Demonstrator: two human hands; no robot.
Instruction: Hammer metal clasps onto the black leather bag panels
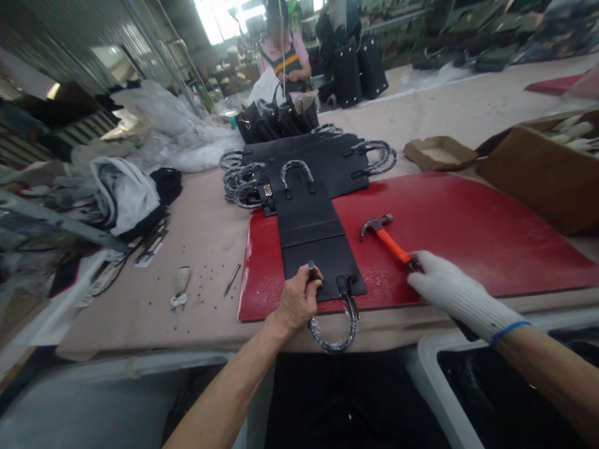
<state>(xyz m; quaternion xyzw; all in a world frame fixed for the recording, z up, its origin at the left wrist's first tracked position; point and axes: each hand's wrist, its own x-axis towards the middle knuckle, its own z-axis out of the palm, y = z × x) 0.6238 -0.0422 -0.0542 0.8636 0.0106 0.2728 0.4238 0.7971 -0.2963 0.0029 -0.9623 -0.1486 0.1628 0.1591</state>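
Note:
My bare left hand (299,298) is closed around a short metal punch (312,269), held upright on a black bag panel (313,218). The panel lies over a red mat (402,206), with a plastic-wrapped handle (334,343) looping off its near end and another wrapped handle (296,167) at its far end. In a white knit glove, my right hand (444,284) grips a claw hammer (393,244) by its orange and black handle. The hammer's head rests low over the mat, right of the panel. Whatever sits beneath the punch tip is hidden by my fingers.
More black panels with wrapped handles (322,159) are stacked behind. A thin metal rod (232,280) and a small wrapped tool (181,288) lie left, among scattered dark bits. Cardboard boxes (547,168) stand at right. Beyond finished black bags (276,118), a person (285,59) works.

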